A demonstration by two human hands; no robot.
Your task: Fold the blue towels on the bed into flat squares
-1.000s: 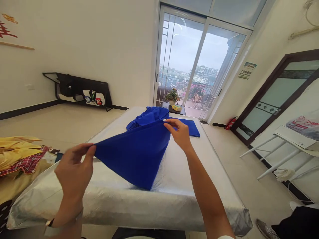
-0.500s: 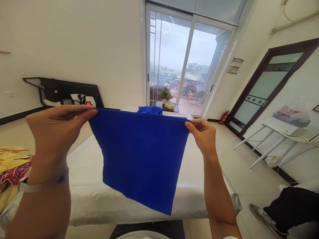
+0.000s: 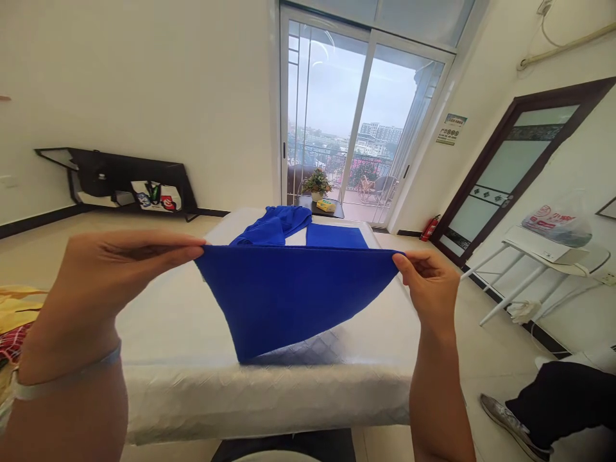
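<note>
A blue cloth [image 3: 293, 289] hangs stretched between my two hands, its top edge pulled nearly straight and its lower edge slanting down to a corner at left. My left hand [image 3: 110, 276] pinches the upper left corner between thumb and fingers. At the upper right corner, my right hand [image 3: 428, 279] grips the fabric the same way. Below and behind it is a padded table with a pale, shiny cover [image 3: 269, 398]. On its far end lie a crumpled blue cloth [image 3: 276, 224] and, to the right, a flat blue piece [image 3: 337, 236].
Yellow and red plaid fabric [image 3: 19, 314] lies at the far left. A white chair [image 3: 553, 263] on the right bears a box and a plastic bag [image 3: 558, 221]. Someone's shoe [image 3: 510, 423] shows at lower right. A small table [image 3: 308, 206] with a plant stands by the glass door.
Both hands have lowered and shifted right. The cloth's lower edge has swung up on the right, its low corner now at left. The flat blue piece behind has come into view.
</note>
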